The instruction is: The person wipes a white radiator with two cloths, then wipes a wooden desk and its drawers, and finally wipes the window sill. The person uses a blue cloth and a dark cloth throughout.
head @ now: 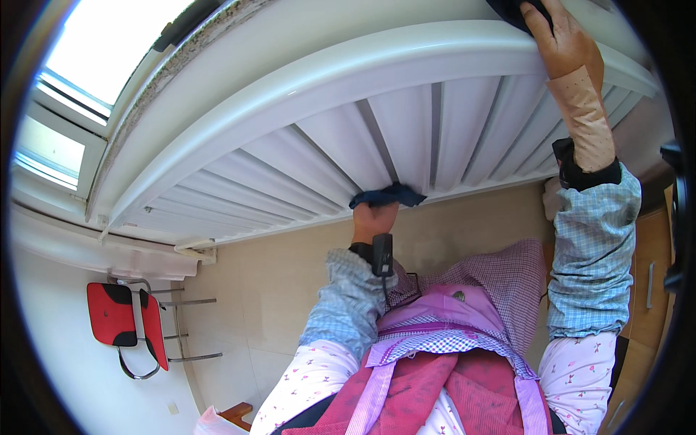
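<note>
A white slatted radiator runs along the wall before me, its slats joined under a broad curved top rail. My left hand grips a dark blue cloth against the lower ends of the slats. Up at the right end, my right hand reaches over the top rail with a dark cloth under its fingers. That cloth is partly cut off by the picture's edge. Checked sleeve covers end at both wrists, and a black device is strapped to the left one.
Above the radiator is a stone windowsill below a bright window. A red and black chair with metal legs stands at the left. Pipes come out at the radiator's left end. Wooden cabinets stand at the right, above beige floor tiles.
</note>
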Available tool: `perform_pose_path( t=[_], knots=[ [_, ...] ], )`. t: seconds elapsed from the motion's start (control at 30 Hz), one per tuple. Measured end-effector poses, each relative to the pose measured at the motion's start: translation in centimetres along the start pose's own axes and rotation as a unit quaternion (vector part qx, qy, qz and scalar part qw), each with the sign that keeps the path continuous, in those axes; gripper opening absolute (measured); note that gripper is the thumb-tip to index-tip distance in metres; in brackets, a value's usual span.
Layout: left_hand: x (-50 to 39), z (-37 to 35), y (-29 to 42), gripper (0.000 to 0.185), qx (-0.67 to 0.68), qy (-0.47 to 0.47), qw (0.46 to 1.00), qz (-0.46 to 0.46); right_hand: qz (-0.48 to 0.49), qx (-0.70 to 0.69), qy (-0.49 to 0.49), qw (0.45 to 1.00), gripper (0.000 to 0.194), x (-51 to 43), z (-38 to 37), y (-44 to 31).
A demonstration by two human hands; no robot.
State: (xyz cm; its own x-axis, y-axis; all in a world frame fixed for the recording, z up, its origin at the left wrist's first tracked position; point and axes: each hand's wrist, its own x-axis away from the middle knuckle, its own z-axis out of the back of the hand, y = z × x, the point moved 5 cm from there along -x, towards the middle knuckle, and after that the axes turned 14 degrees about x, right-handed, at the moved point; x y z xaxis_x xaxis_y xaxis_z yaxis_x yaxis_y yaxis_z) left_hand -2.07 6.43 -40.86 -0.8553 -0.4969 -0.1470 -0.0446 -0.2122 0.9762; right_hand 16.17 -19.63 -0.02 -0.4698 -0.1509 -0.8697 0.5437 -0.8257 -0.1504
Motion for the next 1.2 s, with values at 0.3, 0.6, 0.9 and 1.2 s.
perform_pose_path(
  t=[0.3,0.6,0.9,1.2],
  knots=[
    [0.3,-2.7,-7.6,0.027,0.673,0.243,0.631,0.299,0.005,0.023,-0.015,1.000,0.030,0.1,-1.5,1.1],
    [1.9,0.3,10.5,0.020,0.427,0.192,0.878,0.095,0.102,0.113,0.001,0.988,0.026,-0.1,-3.8,2.9],
    [2.8,-0.6,22.3,0.038,-0.317,0.153,0.857,-0.376,0.063,0.039,0.011,0.997,0.032,-0.1,-2.9,1.8],
    [-0.4,-0.9,24.1,0.035,-0.524,0.144,0.758,-0.361,0.039,0.009,0.013,0.999,0.031,-0.2,-1.9,1.6]
  ],
)
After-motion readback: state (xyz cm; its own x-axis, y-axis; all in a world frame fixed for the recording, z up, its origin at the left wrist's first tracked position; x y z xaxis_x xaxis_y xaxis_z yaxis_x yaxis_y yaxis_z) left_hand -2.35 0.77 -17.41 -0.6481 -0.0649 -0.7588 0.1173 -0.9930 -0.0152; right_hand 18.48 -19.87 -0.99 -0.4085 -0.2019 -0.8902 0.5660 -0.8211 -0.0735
